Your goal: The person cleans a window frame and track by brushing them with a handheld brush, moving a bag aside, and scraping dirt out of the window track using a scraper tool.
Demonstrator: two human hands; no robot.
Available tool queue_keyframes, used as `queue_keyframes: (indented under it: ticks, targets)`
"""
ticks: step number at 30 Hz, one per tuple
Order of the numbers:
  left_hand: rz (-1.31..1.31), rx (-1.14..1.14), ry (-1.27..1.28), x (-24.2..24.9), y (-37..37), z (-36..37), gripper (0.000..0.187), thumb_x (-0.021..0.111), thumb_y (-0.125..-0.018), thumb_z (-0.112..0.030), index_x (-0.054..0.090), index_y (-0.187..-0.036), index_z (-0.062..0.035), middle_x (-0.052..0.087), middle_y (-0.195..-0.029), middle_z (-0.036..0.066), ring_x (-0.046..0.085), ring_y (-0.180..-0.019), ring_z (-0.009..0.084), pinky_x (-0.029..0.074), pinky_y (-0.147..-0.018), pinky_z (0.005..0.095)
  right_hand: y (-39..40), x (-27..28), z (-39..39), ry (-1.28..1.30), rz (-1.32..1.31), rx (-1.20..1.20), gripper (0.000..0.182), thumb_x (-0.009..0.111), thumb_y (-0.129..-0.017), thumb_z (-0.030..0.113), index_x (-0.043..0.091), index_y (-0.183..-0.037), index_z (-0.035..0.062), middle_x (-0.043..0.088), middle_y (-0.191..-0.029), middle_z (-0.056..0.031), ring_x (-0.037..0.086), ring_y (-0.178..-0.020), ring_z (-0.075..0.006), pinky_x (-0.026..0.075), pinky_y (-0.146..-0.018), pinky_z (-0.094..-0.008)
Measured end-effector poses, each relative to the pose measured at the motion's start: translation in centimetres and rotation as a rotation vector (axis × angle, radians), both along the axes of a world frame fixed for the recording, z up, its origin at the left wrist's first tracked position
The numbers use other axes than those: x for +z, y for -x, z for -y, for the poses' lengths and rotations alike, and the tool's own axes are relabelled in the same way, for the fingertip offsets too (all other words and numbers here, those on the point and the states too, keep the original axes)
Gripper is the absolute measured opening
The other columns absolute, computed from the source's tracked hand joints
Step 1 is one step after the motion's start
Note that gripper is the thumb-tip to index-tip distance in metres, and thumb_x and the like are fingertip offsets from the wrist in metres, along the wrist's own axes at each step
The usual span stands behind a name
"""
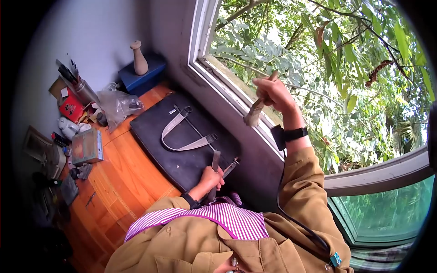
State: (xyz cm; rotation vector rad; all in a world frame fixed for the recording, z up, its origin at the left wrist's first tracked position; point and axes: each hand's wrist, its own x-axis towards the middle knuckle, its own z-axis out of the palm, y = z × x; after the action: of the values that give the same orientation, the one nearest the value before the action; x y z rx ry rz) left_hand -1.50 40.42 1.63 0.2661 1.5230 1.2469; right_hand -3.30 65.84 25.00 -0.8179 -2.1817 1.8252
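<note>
My right hand (275,93) is raised at the open window, its fingers wrapped round a short wooden-handled brush (253,116) whose wide end points down toward the sill. Lower down, my left hand (211,177) is closed on a dark flat strip (216,159) that sticks up above the fingers. Just right of that hand is a strap end (231,167) with a metal buckle. A black bag (152,125) lies beyond my left hand, and its grey looped handle (169,132) rests on top.
An orange wooden table (114,182) bears a plastic bag (116,107), a tin box (87,146), a cup of tools (85,91) and a blue box (143,75) with a wooden pestle-like object (139,59). The window frame (232,98) runs along the right.
</note>
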Motion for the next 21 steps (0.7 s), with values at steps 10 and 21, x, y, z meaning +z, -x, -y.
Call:
queue_keyframes:
  ticks: [10, 21]
  targets:
    - [0.02, -0.004, -0.031, -0.7, 0.0, -0.1, 0.009, 0.044, -0.082, -0.003, 0.052, -0.078, 0.0, 0.057, -0.055, 0.015, 0.052, -0.038, 0.0189, 0.04, -0.032, 0.0323, 14.6, -4.7, -2.7, -0.021, -0.513, -0.412, 0.024, 0.064, -0.081, 0.019, 0.053, -0.065, 0.0047, 0.052, -0.055, -0.0037, 0.047, -0.042, -0.0117, 0.033, -0.035, -0.0256]
    - [0.046, -0.006, 0.044, 0.3, 0.1, -0.2, 0.011, 0.048, -0.087, -0.007, 0.051, -0.079, 0.0004, 0.058, -0.057, 0.014, 0.051, -0.036, 0.019, 0.04, -0.033, 0.0325, 17.8, -3.2, -1.1, 0.018, -0.328, -0.282, 0.033, 0.067, -0.081, 0.028, 0.055, -0.075, -0.0015, 0.056, -0.061, -0.0086, 0.053, -0.044, -0.0159, 0.043, -0.033, -0.0291]
